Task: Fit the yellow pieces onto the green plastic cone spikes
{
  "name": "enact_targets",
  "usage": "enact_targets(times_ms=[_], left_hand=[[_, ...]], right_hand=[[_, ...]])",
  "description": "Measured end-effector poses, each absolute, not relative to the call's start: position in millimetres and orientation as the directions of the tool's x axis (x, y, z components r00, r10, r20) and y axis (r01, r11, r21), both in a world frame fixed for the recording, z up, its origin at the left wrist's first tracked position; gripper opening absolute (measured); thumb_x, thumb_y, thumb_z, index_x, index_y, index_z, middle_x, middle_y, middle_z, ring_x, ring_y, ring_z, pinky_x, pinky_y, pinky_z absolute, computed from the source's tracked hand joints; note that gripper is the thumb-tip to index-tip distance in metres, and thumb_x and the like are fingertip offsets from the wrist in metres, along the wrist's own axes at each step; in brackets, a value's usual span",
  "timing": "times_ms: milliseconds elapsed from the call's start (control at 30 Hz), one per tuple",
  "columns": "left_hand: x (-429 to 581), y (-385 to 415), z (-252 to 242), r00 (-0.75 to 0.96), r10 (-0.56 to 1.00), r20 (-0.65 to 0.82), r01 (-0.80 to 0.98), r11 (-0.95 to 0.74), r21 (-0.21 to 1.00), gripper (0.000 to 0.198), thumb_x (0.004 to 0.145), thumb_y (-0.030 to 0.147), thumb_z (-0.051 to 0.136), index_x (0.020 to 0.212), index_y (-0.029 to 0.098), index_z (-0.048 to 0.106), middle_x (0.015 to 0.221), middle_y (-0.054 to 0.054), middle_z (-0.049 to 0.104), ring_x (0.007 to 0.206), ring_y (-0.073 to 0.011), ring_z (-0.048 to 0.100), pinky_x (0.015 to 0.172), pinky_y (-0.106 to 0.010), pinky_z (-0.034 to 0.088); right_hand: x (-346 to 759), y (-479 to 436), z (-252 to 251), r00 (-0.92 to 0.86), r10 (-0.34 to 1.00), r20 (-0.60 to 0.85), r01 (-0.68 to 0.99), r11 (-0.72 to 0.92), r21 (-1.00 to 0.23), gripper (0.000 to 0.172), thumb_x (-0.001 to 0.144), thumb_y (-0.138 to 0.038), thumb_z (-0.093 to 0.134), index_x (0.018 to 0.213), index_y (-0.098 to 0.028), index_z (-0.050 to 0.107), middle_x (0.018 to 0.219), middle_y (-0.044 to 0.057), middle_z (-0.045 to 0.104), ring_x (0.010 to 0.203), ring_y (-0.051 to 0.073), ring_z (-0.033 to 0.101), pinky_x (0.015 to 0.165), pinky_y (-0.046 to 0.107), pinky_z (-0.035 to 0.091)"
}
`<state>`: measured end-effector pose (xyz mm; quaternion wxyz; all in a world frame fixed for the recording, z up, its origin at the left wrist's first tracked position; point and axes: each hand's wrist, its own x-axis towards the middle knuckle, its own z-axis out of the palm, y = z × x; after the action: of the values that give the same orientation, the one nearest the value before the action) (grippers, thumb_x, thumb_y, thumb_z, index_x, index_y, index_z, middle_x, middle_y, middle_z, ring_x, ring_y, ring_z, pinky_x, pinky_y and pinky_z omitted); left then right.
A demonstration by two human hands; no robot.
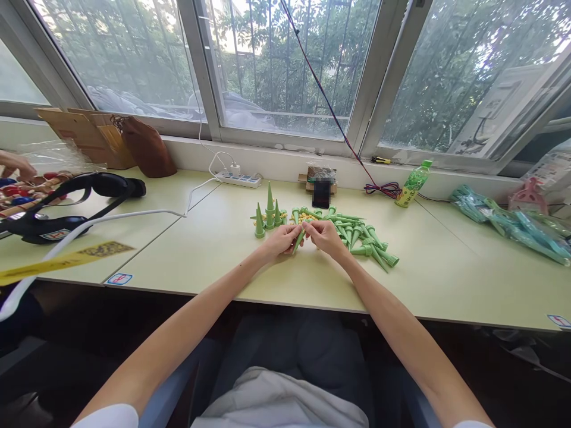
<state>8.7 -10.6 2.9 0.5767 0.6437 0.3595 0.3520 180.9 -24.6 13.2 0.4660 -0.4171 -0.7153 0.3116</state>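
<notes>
You are sitting at a long pale table, and both your forearms are reaching over its front edge. Your left hand and right hand are meeting over the tabletop, with one green cone lying between them. Your left fingers are wrapping around its body, and its narrow end is slanting down toward you. Your right thumb and finger are working at its upper end; you cannot tell whether they are pinching it or only touching it.

Farther off, a cardboard box is standing by the window at the left, and a brown bag is leaning beside it. Plastic-wrapped teal bundles are lying at the far right. Nearer, a loose pile of green cones is crowding the space just beside your right hand and wrist. A green-capped bottle is standing beyond that pile. A power strip is resting near the wall. Several upright cones are standing beyond your left hand, points up. A phone is propping against a small carton. Small yellow pieces are lying scattered just beyond your fingers, partly hidden among cones.
</notes>
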Motion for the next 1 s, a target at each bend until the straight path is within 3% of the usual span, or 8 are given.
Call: enact_targets(times_ms=[133,333,500,700,867,1000], left_hand=[[9,-10,2,0.474,0.879,0.041,0.061,-0.079,0.995,0.057,0.081,0.071,0.061,0.078,0.015,0.060,0.066,-0.002,0.058,0.041,-0.0052,0.038,0.038,-0.021,0.024],[6,-11,4,0.428,0.900,0.089,0.122,-0.155,0.980,0.053,0.077,0.068,0.068,0.077,0.015,0.063,0.047,0.006,0.038,0.040,-0.0059,0.032,0.040,-0.021,0.024],[7,-13,8,0.343,0.932,0.117,0.168,-0.183,0.969,0.044,0.076,0.057,0.072,0.084,0.015,0.064,0.059,0.003,0.049,0.045,-0.0068,0.037,0.042,-0.023,0.028],[9,-14,4,0.140,0.923,0.358,0.447,-0.382,0.809,0.025,0.080,0.034,0.069,0.094,0.017,0.056,0.070,0.000,0.064,0.058,-0.0129,0.058,0.059,-0.026,0.044],[9,-18,4,0.196,0.898,0.394,0.535,-0.435,0.724,0.038,0.079,0.025,0.066,0.114,0.017,0.055,0.063,0.005,0.060,0.057,-0.0136,0.058,0.060,-0.025,0.043],[10,-19,3,0.329,0.864,0.382,0.578,-0.504,0.642,0.033,0.076,0.019,0.065,0.109,0.018,0.065,0.062,0.004,0.060,0.060,-0.0138,0.058,0.063,-0.025,0.043]], right_hand=[[180,-24,13,-0.234,0.879,0.415,0.294,0.471,-0.832,0.061,0.085,-0.072,0.053,0.056,-0.019,0.054,0.046,-0.002,0.047,0.044,0.009,0.037,0.047,0.025,0.032],[182,-22,10,-0.222,0.878,0.425,0.330,0.478,-0.814,0.059,0.086,-0.069,0.053,0.056,-0.018,0.056,0.046,-0.003,0.043,0.046,0.010,0.037,0.049,0.025,0.032],[184,-18,8,-0.187,0.877,0.443,0.388,0.480,-0.787,0.054,0.088,-0.062,0.052,0.056,-0.019,0.055,0.047,-0.003,0.039,0.048,0.010,0.035,0.051,0.026,0.031],[193,-11,9,0.037,0.845,0.533,0.523,0.438,-0.731,0.040,0.088,-0.047,0.054,0.059,-0.020,0.049,0.052,-0.003,0.043,0.052,0.011,0.036,0.057,0.027,0.033],[203,-6,10,0.041,0.855,0.517,0.577,0.402,-0.711,0.024,0.084,-0.036,0.058,0.068,-0.019,0.057,0.057,-0.001,0.054,0.055,0.013,0.045,0.061,0.027,0.038],[206,-4,6,-0.095,0.873,0.479,0.656,0.416,-0.629,0.016,0.081,-0.027,0.059,0.069,-0.018,0.063,0.056,-0.001,0.056,0.055,0.013,0.047,0.061,0.026,0.037]])
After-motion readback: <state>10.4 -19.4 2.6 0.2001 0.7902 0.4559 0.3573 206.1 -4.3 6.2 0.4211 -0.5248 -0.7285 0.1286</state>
